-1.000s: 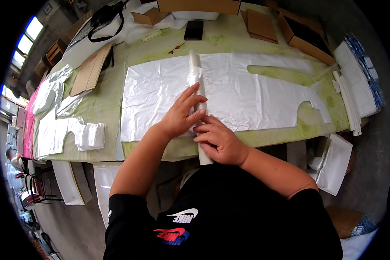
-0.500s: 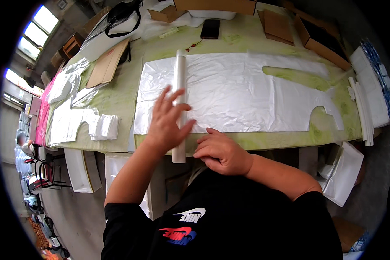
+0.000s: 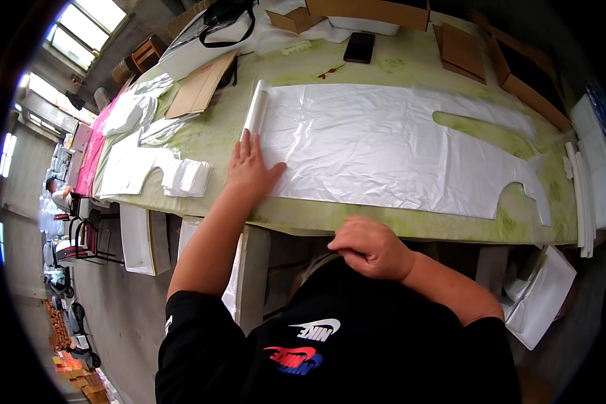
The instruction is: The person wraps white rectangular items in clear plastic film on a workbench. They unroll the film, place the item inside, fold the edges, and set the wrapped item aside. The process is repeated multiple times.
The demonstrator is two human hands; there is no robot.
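Note:
Across the table lies a flat white plastic sheet, cut like an apron with curved openings toward its right end. A pale roll or tube lies along its left edge. My left hand is open, fingers stretched out, resting at the roll's near end and on the sheet's left edge. The hand hides where the roll ends. My right hand is curled into a loose fist in front of the table's near edge, apart from the sheet, with nothing visible in it.
Folded white plastic pieces and flat cardboard lie on the left. A black phone and a red cord sit beyond the sheet. Open cardboard boxes stand at the back right, white tubes at the right edge. Someone sits far left.
The roll has shifted left from on top of the sheet to its left edge. My left hand has come down flat beside it. My right hand has drawn back and curled. The view has turned.

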